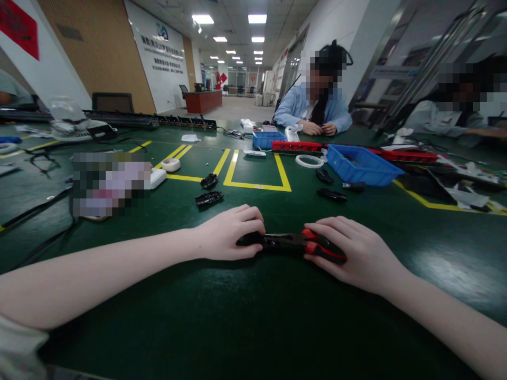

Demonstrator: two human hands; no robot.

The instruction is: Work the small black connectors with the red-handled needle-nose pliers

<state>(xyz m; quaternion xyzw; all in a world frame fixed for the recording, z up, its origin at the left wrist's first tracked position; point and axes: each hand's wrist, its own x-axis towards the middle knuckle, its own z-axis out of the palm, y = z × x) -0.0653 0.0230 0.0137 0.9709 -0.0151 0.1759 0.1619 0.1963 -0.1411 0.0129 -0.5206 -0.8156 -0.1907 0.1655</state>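
Presently, pliers lie flat on the near centre of the green worktop, held at both ends.

The right hand is curled over the red-and-black handles, fingers pressed together on them; the left hand is cupped over the black nose end, fingers closed on it, and what lies beneath cannot be made out. Just beyond, two black plastic parts rest near a yellow marked rectangle. Farther right stands a blue bin, with a white tape ring to its left. A seated person in a pale blue jacket works at the far side.
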